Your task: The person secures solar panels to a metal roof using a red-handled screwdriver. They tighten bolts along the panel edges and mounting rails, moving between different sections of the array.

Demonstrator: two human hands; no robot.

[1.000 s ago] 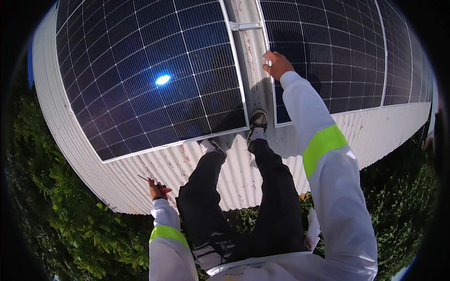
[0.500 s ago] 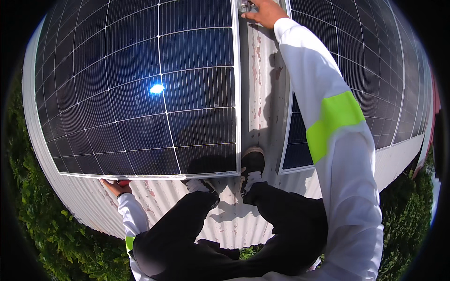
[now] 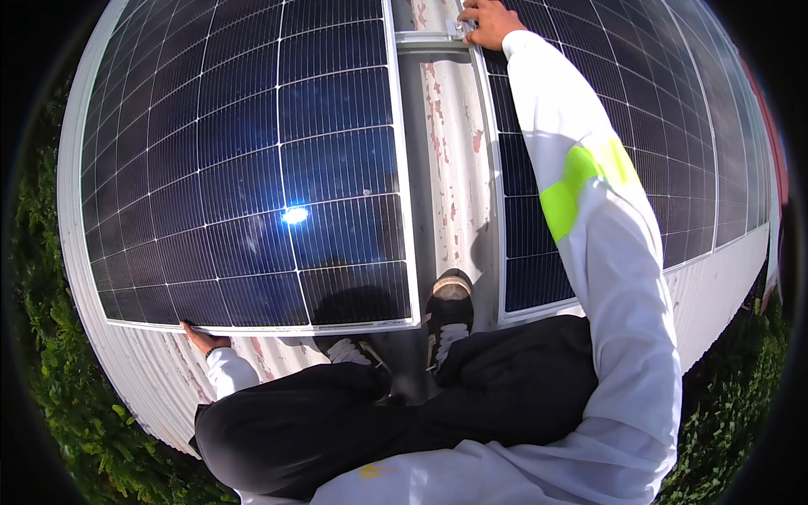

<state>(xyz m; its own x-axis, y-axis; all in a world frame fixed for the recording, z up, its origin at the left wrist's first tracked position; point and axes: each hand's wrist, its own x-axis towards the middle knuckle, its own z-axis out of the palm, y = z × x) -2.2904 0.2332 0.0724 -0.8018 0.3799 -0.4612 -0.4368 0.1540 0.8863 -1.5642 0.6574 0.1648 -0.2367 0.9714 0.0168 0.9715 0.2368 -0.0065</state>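
Note:
A large dark solar panel (image 3: 244, 185) with a pale metal frame lies at left. At its near edge is my left hand (image 3: 204, 340), one finger up on the frame and the others partly hidden beneath it; it grips the edge. My right arm reaches far forward along a second solar panel (image 3: 539, 244). There my right hand (image 3: 490, 23) has its fingers closed around a small silver clamp (image 3: 457, 30), beside that panel's left frame. The clamp sits at the right end of the visible metal rail (image 3: 421, 38), which crosses the gap between the panels.
Corrugated roofing (image 3: 450, 151) with flaking paint shows in the gap and along the near edge. My shoe (image 3: 450, 316) stands in the gap, the other by the left panel's corner. Green foliage (image 3: 67, 396) lies beyond the roof edge on both sides.
My view has shifted, bringing the rail into sight. My right hand and the clamp have gone from near the left panel to the right panel's frame. A red thing by my left hand no longer shows.

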